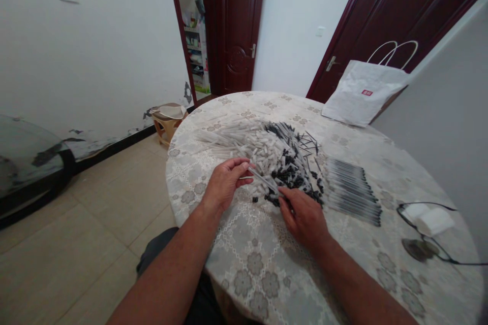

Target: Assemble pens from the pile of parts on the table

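Slender translucent tube (pixel 264 179), over near side of parts heap (pixel 263 151): left hand (pixel 225 181) pinches far-left end, right hand (pixel 305 216) pinches near-right end; fitting apparently in hand, next calling for steady alignment.

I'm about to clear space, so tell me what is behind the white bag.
Behind the white bag, a dark red door shows, its handle just left of the bag. Whatever the bag itself covers cannot be seen.
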The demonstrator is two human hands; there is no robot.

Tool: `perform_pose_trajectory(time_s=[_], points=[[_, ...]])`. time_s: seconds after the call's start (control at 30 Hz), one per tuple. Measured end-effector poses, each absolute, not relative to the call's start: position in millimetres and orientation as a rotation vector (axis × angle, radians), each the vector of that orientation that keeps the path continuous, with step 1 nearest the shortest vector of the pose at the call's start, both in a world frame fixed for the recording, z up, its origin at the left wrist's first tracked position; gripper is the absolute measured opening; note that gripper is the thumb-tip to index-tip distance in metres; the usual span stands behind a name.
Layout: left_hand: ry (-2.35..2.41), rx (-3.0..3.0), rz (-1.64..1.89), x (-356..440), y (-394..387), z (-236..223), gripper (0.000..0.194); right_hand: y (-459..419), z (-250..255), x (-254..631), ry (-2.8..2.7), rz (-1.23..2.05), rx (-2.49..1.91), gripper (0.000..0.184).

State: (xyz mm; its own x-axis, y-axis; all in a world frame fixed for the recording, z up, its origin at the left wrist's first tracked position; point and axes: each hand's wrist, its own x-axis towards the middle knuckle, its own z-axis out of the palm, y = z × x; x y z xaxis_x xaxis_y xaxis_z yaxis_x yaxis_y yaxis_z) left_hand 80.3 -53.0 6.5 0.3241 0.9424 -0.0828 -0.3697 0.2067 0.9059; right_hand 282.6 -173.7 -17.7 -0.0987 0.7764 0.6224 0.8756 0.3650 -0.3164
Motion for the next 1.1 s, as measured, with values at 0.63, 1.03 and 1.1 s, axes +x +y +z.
perform_pose_trajectory(time_s=[0.63, 1.03, 1.1], points=[[0.782, 0.756, 1.122, 104, -67, 4, 0.028, -178, -15, 269, -1.405, 0.581, -1.544, 0.029], [0.783, 1.171, 0.937, 101, -68, 8, 0.030, -170, 2, 277, -1.703, 0.428, -1.564, 0.015], [0.818, 1.355, 0.867, 98, -69, 9, 0.029, -171, 7, 282, -1.806, 0.313, -1.593, 0.014]])
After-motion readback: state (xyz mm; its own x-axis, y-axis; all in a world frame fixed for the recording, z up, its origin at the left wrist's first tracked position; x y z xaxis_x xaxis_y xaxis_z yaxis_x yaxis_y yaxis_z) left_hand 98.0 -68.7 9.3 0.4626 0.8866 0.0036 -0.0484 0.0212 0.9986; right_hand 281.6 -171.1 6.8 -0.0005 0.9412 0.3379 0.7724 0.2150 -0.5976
